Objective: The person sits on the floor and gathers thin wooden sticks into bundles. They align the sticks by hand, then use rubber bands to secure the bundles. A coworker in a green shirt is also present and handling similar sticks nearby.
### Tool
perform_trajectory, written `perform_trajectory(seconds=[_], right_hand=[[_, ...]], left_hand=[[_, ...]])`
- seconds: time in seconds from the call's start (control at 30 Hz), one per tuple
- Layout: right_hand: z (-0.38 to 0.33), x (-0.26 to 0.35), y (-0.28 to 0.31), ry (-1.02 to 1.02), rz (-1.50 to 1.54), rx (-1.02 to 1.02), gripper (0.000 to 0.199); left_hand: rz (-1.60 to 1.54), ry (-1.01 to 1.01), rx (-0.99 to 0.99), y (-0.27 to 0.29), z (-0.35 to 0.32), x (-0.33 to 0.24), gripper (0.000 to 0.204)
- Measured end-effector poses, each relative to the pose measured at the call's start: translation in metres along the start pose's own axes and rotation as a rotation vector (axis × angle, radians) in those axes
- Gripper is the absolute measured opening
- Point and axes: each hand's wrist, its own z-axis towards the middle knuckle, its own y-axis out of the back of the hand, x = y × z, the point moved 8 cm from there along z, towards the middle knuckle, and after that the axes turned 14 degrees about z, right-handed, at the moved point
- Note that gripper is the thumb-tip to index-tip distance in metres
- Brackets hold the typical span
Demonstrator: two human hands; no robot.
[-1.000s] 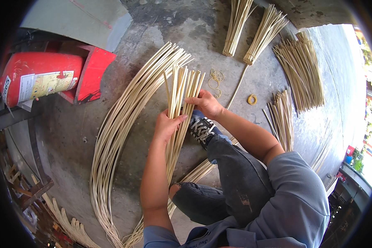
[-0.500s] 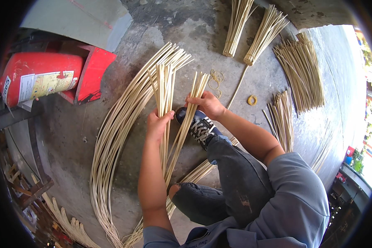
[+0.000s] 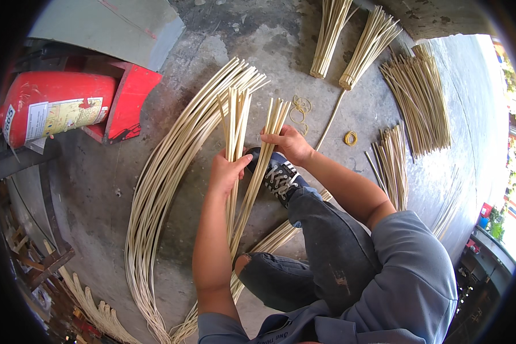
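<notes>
My left hand (image 3: 229,169) is closed round a bundle of pale rattan-like sticks (image 3: 235,117), thumb across the front, their ends fanning out above. Just to its right, my right hand (image 3: 288,143) grips a second, slimmer bundle of the same sticks (image 3: 262,163). Both bundles run down toward my knee, drawing close together at the bottom. A dark shoe with pale laces (image 3: 281,179) is right behind the second bundle. To the left of my hands, a large sheaf of long sticks (image 3: 157,189) lies curved on the floor.
Rubber bands (image 3: 300,110) and a small yellow coil of bands (image 3: 350,138) lie ahead on the concrete. Tied stick bundles (image 3: 331,40) and a wide pile of sticks (image 3: 419,103) are at the far right. A red fire extinguisher (image 3: 63,106) is at the left.
My left hand has shifted slightly right with its bundle, closer to the right hand's bundle. The right hand has barely moved and keeps its grip.
</notes>
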Motion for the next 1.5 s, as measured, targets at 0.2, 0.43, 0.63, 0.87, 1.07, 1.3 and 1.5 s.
perform_trajectory(seconds=[0.2, 0.43, 0.63, 0.87, 1.07, 1.3, 1.5], right_hand=[[0.0, 0.0, -0.001, 0.001, -0.004, -0.006, 0.025], [0.0, 0.0, -0.001, -0.01, -0.019, -0.015, 0.027], [0.002, 0.001, -0.004, -0.001, -0.004, 0.016, 0.029], [0.003, 0.0, -0.009, -0.005, 0.011, 0.014, 0.035], [0.0, 0.001, -0.014, -0.036, 0.031, 0.052, 0.036], [-0.001, -0.004, -0.017, -0.06, 0.079, 0.126, 0.034], [0.0, 0.007, -0.007, -0.034, 0.069, 0.16, 0.032]], left_hand=[[0.009, 0.022, 0.02, -0.008, -0.001, 0.001, 0.023], [0.032, 0.031, 0.035, -0.011, -0.003, 0.0, 0.021], [0.034, 0.004, 0.059, -0.016, -0.003, -0.001, 0.024], [0.004, -0.042, 0.06, -0.015, 0.001, 0.002, 0.025], [-0.043, -0.094, 0.119, -0.015, -0.003, 0.001, 0.023], [-0.143, -0.112, 0.186, -0.016, -0.006, 0.005, 0.022], [-0.123, -0.101, 0.152, -0.027, -0.002, -0.008, 0.026]])
